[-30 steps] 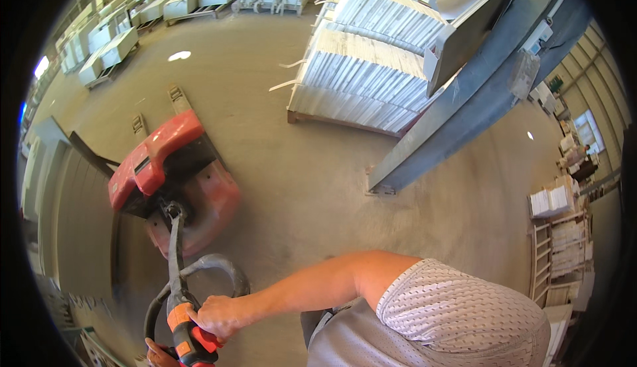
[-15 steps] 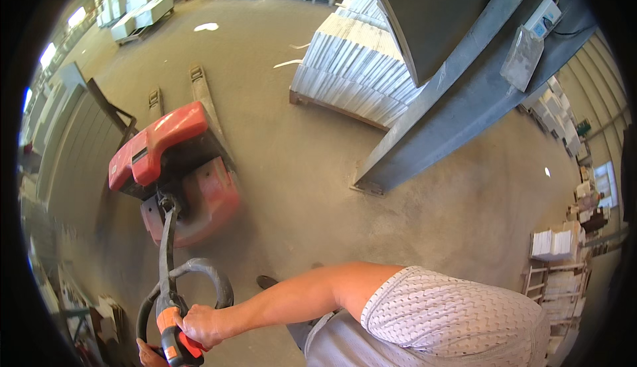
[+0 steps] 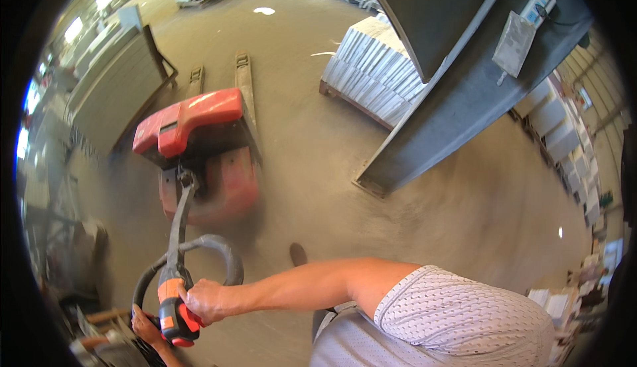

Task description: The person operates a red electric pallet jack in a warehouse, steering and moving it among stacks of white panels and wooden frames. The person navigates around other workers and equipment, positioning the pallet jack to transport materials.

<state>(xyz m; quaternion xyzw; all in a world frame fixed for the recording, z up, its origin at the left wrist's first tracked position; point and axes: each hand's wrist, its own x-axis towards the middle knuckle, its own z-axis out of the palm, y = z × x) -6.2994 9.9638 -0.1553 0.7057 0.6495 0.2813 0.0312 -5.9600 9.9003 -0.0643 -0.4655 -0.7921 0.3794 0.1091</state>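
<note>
Pallet truck [image 3: 192, 118], red-bodied, stands on the floor [image 3: 292, 141] toward ten o'clock, its two forks [image 3: 243, 88] pointing to about twelve. Toward half past seven, the right hand [image 3: 207, 300] is clamped on its orange-and-black handle [image 3: 171, 308], and the left hand [image 3: 146, 327] is closed around the handle's left side. A grey post [image 3: 444, 128] rises at two o'clock, partly covering pale slabs [image 3: 371, 68] at one o'clock.

No lettering is legible. An orange rectangular label [image 3: 168, 322] sits on the black tiller head [image 3: 178, 332] of the red pallet truck [image 3: 207, 109]; a blue-marked white box [image 3: 536, 5] is on the grey steel column [image 3: 438, 125], its marking too small to read.
</note>
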